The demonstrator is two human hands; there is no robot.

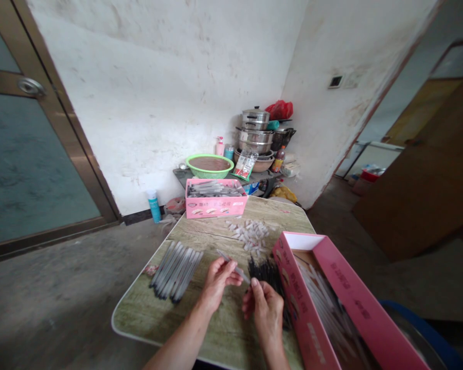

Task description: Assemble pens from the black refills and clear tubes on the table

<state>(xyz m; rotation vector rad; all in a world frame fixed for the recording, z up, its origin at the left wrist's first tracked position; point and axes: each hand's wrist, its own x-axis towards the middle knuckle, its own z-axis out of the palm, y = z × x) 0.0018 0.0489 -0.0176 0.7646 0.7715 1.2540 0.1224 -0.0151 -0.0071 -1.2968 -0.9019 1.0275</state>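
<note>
My left hand (220, 280) is closed on a translucent pen barrel (234, 268), held slanting above the table. At the barrel's lower right end, my right hand (264, 303) pinches with thumb and forefinger; any smaller part between those fingertips is hidden. A neat row of greyish pens (177, 270) with dark ends lies left of my left hand. Just beyond my right hand spreads a heap of thin black pieces (263, 270), partly covered by it. Farther off lies a scatter of small whitish translucent pieces (250, 235).
The wood-patterned table (150, 313) holds a pink box (216, 207) of pens at its far end. A larger pink box (308, 308) with translucent barrels stands along the right. Behind are a green-rimmed basin (210, 176) and stacked pots (255, 134). A spray can (153, 206) stands on the floor.
</note>
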